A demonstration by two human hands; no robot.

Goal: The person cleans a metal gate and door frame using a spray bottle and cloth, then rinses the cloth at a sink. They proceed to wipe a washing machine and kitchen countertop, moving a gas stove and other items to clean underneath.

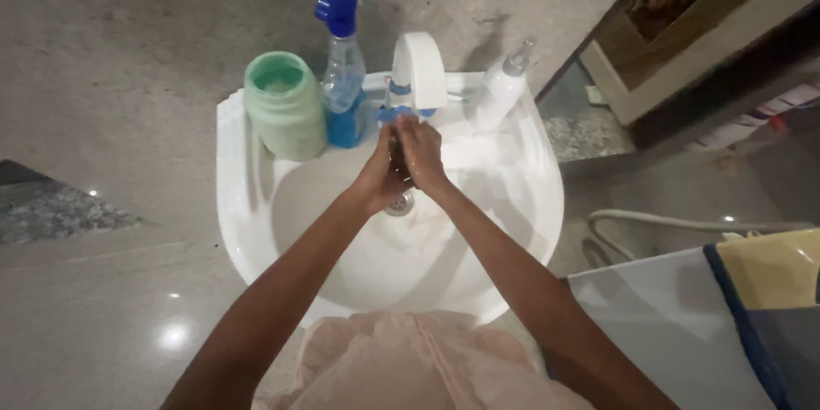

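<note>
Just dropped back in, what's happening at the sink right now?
A person holds both hands together over the white basin, just below the white tap: left hand and right hand pressed palm to palm above the drain. On the rim behind them stand a green jar, a blue spray bottle and a white pump bottle. Whether water runs cannot be told.
</note>
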